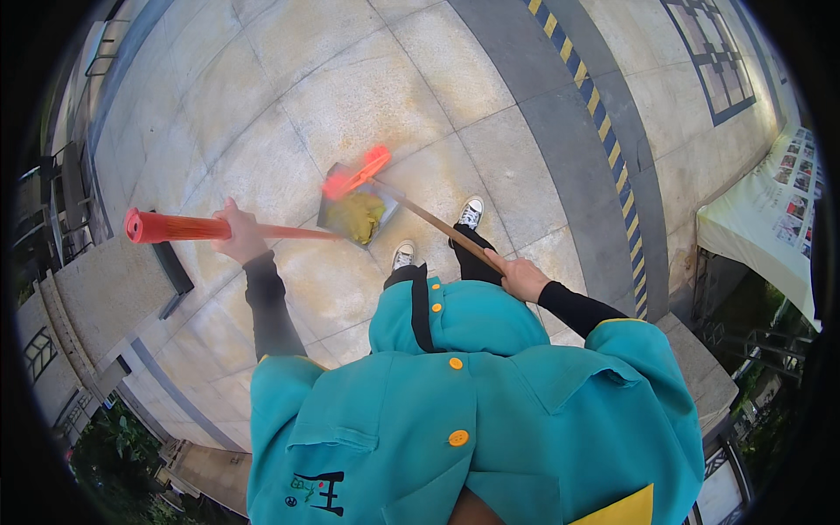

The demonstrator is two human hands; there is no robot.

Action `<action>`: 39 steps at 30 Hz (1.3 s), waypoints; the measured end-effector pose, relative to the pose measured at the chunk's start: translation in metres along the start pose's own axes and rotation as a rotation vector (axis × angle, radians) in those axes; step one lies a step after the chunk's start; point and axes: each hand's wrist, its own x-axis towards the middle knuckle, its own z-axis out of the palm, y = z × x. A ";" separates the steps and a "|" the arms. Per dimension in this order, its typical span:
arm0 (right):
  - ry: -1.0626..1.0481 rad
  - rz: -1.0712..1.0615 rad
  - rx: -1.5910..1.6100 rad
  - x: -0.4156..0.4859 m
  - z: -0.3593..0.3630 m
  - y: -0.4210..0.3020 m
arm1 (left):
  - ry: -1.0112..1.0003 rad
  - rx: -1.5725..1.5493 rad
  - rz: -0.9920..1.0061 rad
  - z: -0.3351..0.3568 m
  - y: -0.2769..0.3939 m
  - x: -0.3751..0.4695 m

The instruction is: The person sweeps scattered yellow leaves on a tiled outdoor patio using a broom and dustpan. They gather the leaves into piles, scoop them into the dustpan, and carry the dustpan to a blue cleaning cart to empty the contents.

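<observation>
My left hand (pixel 237 235) is closed around a long red pole (pixel 180 228), whose lower end reaches a grey dustpan (pixel 326 222) on the paving. Yellow-green leaves or similar debris (pixel 365 220) lie in the pan; haze blurs what they are exactly. Gripped in my right hand (pixel 523 278) is the brown handle (pixel 436 222) of a broom. Its orange head with red-pink bristles (pixel 357 178) overlaps the far side of the dustpan in view; whether it touches the pan I cannot tell.
Pale stone paving (pixel 354 85) surrounds my two sneakers (pixel 470 213). A yellow-and-dark striped strip (pixel 600 118) runs along the right. Beyond it stands a table-like structure with a white printed cover (pixel 755 197). A stone ledge (pixel 115 289) juts in at left.
</observation>
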 end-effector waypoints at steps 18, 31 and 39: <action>0.633 0.756 0.947 -0.144 -0.109 0.199 | -0.552 -0.235 0.074 0.264 0.114 -0.001; 0.828 1.241 1.372 -0.225 -0.138 0.311 | -0.984 -0.413 0.205 0.530 0.169 -0.018; 0.942 1.364 1.680 -0.223 -0.099 0.317 | -1.056 -0.531 0.219 0.708 0.225 -0.086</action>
